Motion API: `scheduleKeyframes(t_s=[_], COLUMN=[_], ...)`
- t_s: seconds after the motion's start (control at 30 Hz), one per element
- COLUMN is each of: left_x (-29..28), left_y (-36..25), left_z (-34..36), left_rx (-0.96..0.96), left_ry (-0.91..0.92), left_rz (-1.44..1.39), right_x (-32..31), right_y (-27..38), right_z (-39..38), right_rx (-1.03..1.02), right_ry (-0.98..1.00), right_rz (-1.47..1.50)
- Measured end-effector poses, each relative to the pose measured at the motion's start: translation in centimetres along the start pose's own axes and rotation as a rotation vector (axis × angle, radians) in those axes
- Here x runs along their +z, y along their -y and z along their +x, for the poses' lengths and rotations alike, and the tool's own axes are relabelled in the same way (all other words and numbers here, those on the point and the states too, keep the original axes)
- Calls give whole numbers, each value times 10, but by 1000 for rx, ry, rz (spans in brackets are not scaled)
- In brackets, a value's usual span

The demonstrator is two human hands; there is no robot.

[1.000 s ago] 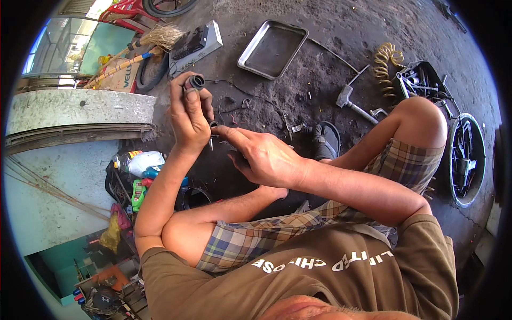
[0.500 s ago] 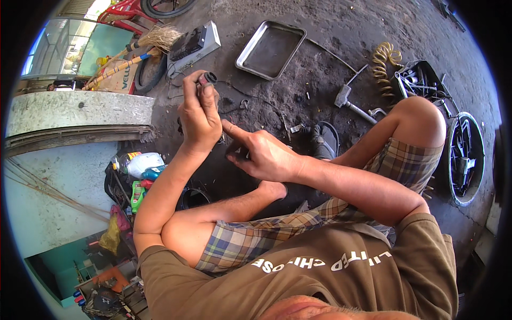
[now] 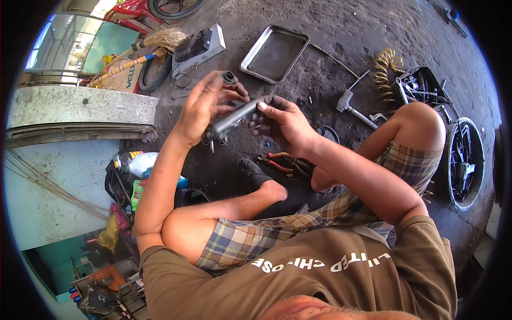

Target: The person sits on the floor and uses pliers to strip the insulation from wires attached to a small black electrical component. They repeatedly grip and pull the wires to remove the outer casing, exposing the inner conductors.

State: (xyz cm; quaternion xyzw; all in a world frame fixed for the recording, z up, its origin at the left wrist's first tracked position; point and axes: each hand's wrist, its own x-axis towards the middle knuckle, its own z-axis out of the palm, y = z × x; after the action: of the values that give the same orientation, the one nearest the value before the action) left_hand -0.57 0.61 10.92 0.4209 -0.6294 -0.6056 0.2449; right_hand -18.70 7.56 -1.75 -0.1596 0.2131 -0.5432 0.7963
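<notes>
Raised over the floor, my left hand (image 3: 198, 111) pinches a small dark tubular part (image 3: 229, 78) with a round hollow end at its fingertips. Its other fingers are half curled and slightly blurred. Beside them is a dark grey cylindrical part (image 3: 233, 119), slanting from upper right to lower left. My right hand (image 3: 285, 121) grips its upper end, thumb on top. A thin metal pin and wire-like bits show at the lower end, too blurred to tell more. Below my right hand, red-handled pliers (image 3: 278, 160) lie on the ground near my foot.
A metal tray (image 3: 274, 53) and a box (image 3: 201, 50) lie ahead. To the right are a hammer (image 3: 356, 109), a coiled yellow hose (image 3: 385, 69), a bin of tools (image 3: 421, 88) and a round tub of parts (image 3: 465, 160). Bottles (image 3: 140, 164) stand at the left.
My right hand has turned from a pointing shape near the left wrist to gripping the grey cylinder, which now shows plainly. My left hand has shifted slightly right and opened its fingers somewhat.
</notes>
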Motion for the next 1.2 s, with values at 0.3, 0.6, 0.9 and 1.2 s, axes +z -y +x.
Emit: scheduleKeyframes(t_s=[0.3,0.6,0.9,1.2], left_x=[29,30,20,10], left_y=[26,45,58,68], left_z=[6,9,16,44], left_rx=[300,304,217,187], left_ry=[-12,-44,-49,-553], left_rz=[-455,-593,-643,-603], right_x=[3,9,19,10], right_y=[-22,-26,-17,43], right_z=[-9,-13,-16,-6], right_rx=[277,334,191,-251], right_ry=[63,-13,-206,27], right_rz=[244,187,-463,-1356])
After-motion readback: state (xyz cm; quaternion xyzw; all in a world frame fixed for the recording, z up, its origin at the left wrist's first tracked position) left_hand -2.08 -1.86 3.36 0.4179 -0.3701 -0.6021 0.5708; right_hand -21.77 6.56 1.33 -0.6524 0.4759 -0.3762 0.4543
